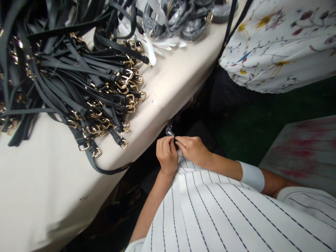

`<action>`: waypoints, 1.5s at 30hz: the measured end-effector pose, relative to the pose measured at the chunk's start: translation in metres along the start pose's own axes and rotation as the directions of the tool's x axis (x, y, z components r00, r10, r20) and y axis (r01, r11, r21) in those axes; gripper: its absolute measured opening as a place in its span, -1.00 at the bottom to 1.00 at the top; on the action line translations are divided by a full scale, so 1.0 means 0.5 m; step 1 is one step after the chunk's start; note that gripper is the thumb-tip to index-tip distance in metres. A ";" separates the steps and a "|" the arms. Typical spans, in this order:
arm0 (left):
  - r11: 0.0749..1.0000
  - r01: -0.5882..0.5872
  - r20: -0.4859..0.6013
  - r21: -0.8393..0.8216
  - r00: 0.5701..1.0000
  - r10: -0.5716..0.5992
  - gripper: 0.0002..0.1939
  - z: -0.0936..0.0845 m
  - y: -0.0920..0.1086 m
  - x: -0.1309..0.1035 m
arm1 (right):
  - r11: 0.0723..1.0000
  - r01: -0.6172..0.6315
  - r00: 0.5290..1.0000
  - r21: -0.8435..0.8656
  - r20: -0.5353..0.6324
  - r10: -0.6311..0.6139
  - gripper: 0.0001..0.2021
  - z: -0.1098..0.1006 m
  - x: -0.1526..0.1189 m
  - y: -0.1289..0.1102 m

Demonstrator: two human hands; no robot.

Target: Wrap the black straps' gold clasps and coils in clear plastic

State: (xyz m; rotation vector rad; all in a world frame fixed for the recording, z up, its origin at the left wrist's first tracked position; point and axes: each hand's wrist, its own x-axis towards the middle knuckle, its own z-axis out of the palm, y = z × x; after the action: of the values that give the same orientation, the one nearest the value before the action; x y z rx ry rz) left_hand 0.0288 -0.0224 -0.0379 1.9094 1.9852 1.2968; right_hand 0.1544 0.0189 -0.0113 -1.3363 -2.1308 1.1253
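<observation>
My left hand (167,154) and my right hand (193,149) meet in front of the striped shirt, just off the table edge. Both have their fingers pinched together on a small dark piece (175,139), mostly covered by the fingertips. Shiny clear plastic (169,128) shows just beyond the fingers; whether it wraps the dark piece I cannot tell. On the table nearby lies a large heap of black belts (86,77) with gold buckles. One belt's end (110,171) hangs in a curve over the table edge.
The table (154,105) has a pale cover. Several coiled black belts in clear plastic (194,29) lie at its far end, beside white strips (168,44). A person in a flowered top (278,45) stands at the upper right. A pale, red-blotched surface (301,150) is at right.
</observation>
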 end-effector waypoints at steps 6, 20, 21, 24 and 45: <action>0.999 0.005 0.039 -0.043 0.999 -0.003 -0.88 0.006 -0.018 -0.017 | 0.656 -0.416 0.909 0.630 0.268 0.319 -0.91 0.009 0.021 0.014; 0.866 0.458 -0.007 -0.202 0.883 -0.469 -0.88 0.017 -0.026 -0.023 | 0.605 -0.456 0.883 0.653 0.416 0.217 -0.78 -0.023 -0.007 0.039; 0.858 0.468 0.002 -0.214 0.878 -0.478 -0.88 0.019 -0.027 -0.024 | 0.713 -0.386 0.916 0.586 0.335 0.220 -0.81 -0.020 -0.013 0.037; 0.852 0.466 0.006 -0.237 0.878 -0.478 -0.88 0.023 -0.022 -0.022 | 0.937 -0.132 0.991 0.324 0.061 0.119 -0.84 -0.002 -0.022 0.027; 0.836 0.486 0.001 -0.255 0.864 -0.503 -0.90 0.011 -0.006 0.003 | 0.657 -0.455 0.885 0.601 0.388 0.257 -0.78 -0.039 -0.022 0.047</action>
State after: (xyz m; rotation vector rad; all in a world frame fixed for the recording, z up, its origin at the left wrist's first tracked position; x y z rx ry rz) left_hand 0.0292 -0.0179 -0.0425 1.1426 2.0385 1.3783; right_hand 0.1863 0.0229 -0.0172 -1.2951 -1.3376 2.1081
